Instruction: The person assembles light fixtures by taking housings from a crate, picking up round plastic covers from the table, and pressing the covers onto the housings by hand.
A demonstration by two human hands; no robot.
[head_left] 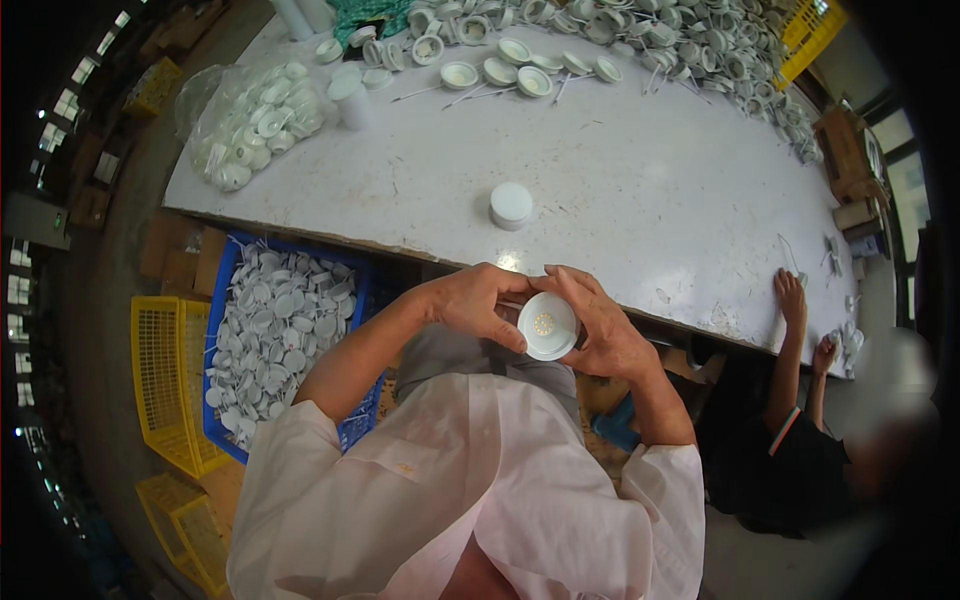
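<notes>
Just off the table's near edge, in front of my body, a round white lamp housing (541, 343) is held with its open face up; small yellowish LED dots show on the disc inside. My right hand (608, 328) wraps round its right side. From the left, my left hand (478, 306) closes on it, thumb near the rim and the other fingers partly hidden behind. A white round capped piece (511, 205) stands on the white table (400, 190) just beyond my hands.
Several lamp housings with wires (515, 72) lie at the back, beside a large heap (690, 40). A clear bag of white parts (262, 130) sits at left. Below it stand a blue crate (219, 330) full of white discs and a yellow crate (165, 375). A co-worker's hand (790, 295) is at right.
</notes>
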